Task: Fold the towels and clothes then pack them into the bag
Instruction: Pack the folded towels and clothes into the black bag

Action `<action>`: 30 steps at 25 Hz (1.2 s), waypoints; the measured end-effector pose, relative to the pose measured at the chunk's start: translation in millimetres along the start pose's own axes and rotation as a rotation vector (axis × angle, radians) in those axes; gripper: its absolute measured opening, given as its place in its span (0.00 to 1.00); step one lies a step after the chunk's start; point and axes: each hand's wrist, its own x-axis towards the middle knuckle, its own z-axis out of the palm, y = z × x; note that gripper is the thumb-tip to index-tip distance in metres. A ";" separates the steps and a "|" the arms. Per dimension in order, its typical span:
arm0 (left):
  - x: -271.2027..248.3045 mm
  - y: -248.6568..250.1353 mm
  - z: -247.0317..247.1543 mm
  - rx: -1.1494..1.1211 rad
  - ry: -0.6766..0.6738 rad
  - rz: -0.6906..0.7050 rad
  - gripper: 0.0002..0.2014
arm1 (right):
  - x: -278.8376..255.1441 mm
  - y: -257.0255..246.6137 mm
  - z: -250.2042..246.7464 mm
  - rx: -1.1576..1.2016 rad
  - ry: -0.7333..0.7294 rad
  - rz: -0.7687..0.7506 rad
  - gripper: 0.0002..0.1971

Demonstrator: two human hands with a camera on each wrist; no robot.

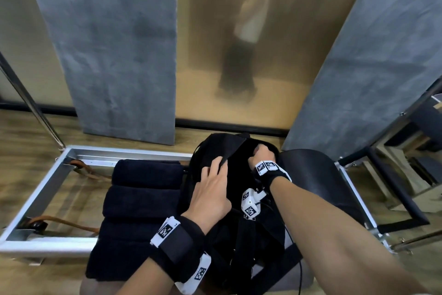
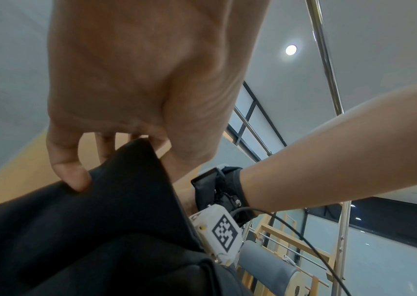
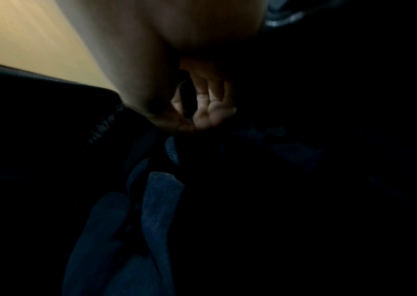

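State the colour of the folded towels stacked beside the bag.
Very dark navy, near black; the towels show best in the head view.

Your left hand (image 1: 210, 195) reaches forward, thumb (image 2: 69, 172) and fingers pinching a black flap. Your right hand (image 1: 259, 154) is bent down at the wrist, fingers (image 3: 212, 108) curled; whether they hold anything cannot be told. Both forearms are bare, with strapped wrists.

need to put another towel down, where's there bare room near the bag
Bare room: the black pad right of the bag, bordered by the metal frame. Inside the frame, left of the folded towels, only floor shows through, with brown straps. Crowded: the bag mouth, where the left hand grips the flap and the right hand reaches in.
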 end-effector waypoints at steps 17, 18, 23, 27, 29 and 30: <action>11.8 -2.2 0.2 0.032 0.099 -0.046 0.52 | 2.4 -10.9 3.8 -0.163 -0.194 0.002 0.30; 12.6 -2.2 0.2 0.038 0.096 -0.047 0.52 | 1.5 -11.7 3.7 -0.130 -0.186 -0.006 0.31; 11.1 -0.5 5.3 0.067 0.016 -0.073 0.53 | -4.7 8.6 11.0 -0.125 -0.309 0.044 0.34; 6.5 -3.9 10.9 0.064 0.014 -0.078 0.55 | 0.1 14.8 11.0 -0.071 -0.429 0.048 0.39; 6.5 -7.2 9.5 0.065 0.025 -0.091 0.56 | 1.0 13.0 7.2 0.011 -0.407 0.076 0.39; 6.7 -8.3 8.5 0.063 0.031 -0.099 0.56 | 0.4 13.9 7.5 0.036 -0.398 0.093 0.38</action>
